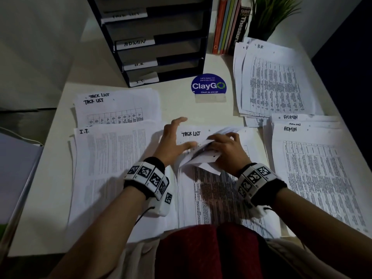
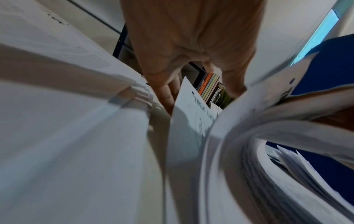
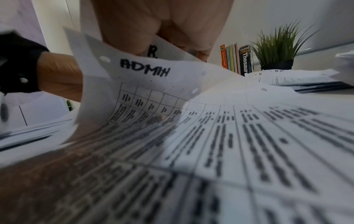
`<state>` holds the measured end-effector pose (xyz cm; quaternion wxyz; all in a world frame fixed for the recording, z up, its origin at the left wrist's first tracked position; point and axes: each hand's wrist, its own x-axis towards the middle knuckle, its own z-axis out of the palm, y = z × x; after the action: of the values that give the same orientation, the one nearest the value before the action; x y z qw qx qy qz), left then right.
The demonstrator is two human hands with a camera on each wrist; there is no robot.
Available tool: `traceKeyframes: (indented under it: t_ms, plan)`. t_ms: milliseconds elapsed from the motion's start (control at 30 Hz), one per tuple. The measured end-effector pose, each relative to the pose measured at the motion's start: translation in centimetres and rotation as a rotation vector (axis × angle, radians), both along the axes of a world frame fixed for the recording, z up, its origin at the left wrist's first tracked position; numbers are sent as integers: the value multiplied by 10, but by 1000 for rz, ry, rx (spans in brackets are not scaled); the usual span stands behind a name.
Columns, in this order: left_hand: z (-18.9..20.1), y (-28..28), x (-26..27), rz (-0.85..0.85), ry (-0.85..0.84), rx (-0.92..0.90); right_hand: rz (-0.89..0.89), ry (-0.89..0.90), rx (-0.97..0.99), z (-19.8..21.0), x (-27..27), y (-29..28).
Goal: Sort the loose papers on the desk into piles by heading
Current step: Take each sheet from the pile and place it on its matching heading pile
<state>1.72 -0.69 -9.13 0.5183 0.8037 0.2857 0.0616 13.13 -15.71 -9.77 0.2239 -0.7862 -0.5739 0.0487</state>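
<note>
The white tabletop (image 1: 177, 105) carries a black tray rack (image 1: 157, 43) at the back and sorted paper piles: the IT pile (image 1: 112, 170) at left, the task list pile (image 1: 118, 107) behind it, the admin pile (image 1: 314, 168) at right, the HR pile (image 1: 275, 81) behind that. In the middle lies the loose stack (image 1: 217, 194). The right hand (image 1: 225, 150) grasps several lifted sheets (image 1: 203, 156) by their top edge. The left hand (image 1: 173, 141) is released, fingers spread, the thumb touching the uncovered task list sheet (image 1: 191, 135).
</note>
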Motion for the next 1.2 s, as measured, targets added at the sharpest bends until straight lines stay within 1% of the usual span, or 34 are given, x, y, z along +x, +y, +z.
traceKeyframes:
  t_ms: [33, 133, 167, 300, 433, 500, 533, 600, 667, 733, 833, 933, 967, 1033, 1100, 1200]
  plan:
    - [2, -1, 0, 23, 33, -40, -9, 14, 7, 1, 0, 2]
    - [1, -2, 3, 135, 182, -233, -75, 66, 12, 1, 0, 9]
    - [1, -2, 4, 148, 201, -231, -106, 102, 2, 1, 2, 12]
    - [-13, 2, 12, 132, 202, 59, -252, 216, -5, 0, 11, 25]
    - [-13, -2, 13, 209, 169, 288, -352, 311, -95, 11, 22, 39]
    - [-11, -3, 13, 204, 152, 380, -386, 342, -182, 13, 28, 43]
    - [-12, -3, 13, 200, 135, 373, -398, 365, -219, 14, 30, 44]
    - [-12, -4, 15, 202, 89, 273, -405, 410, -248, 12, 35, 45]
    - [-15, -4, 15, 219, 56, 141, -399, 420, -248, 11, 38, 44]
    - [-17, -5, 14, 220, 43, 48, -402, 426, -216, 9, 39, 41]
    - [-17, -6, 11, 194, 50, 52, -373, 460, -128, 10, 39, 35]
    - [-16, -4, 11, 174, 56, 32, -333, 520, -116, 10, 38, 26]
    - [-15, -4, 12, 171, 69, 9, -308, 504, -119, 10, 38, 23]
    - [-14, -4, 12, 132, 102, -62, -195, 367, -127, 8, 35, 17]
    - [-11, -5, 11, 48, 122, -100, -81, 244, -163, 9, 30, 13]
    - [-10, -5, 10, -17, 119, -162, 22, 150, -212, 13, 21, 11]
